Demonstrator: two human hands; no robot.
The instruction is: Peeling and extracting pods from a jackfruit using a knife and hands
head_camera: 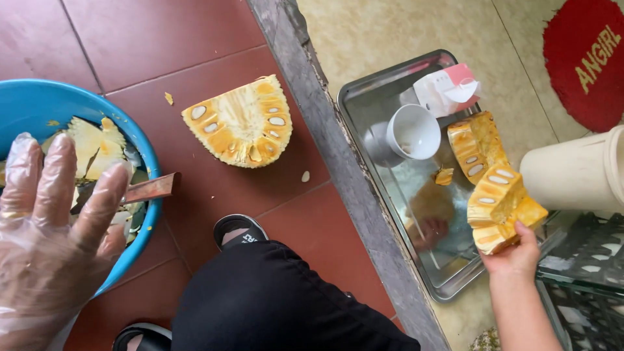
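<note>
Seen from above, our floor splits in two: red tiles (214, 39) fill the left of the frame, a grey sill (338, 156) runs diagonally down the middle, and pale flooring (390, 32) lies to the right; a red mat (585, 58) sits at upper right. At left a blue basin (39, 104) holds pale rind scraps, with a knife (151, 189) laid across its rim, its blade pointing right; our left hand (49, 240), in a clear plastic glove, hovers over the basin at lower left with fingers spread and nothing in them. Right of centre a steel tray (370, 91) lies lengthways along the sill; a white cup (413, 132) and a small carton (445, 88) rest in its upper end. At lower right our bare right hand (517, 257) pinches a jackfruit wedge (500, 208) from below, thumb and fingers pressed on its lower tip; the wedge stands over the tray's right edge, its long axis rising up and left from the grip, cut face with pale seeds turned toward us, and it meets a second wedge (478, 143) above it in the tray. A half jackfruit (240, 123) lies on the tiles at upper centre, cut face up, well apart from both hands; the left hand is the nearer. A cream bin (578, 172) stands at the right edge; our black-clad knee (273, 305) fills the bottom centre.
</note>
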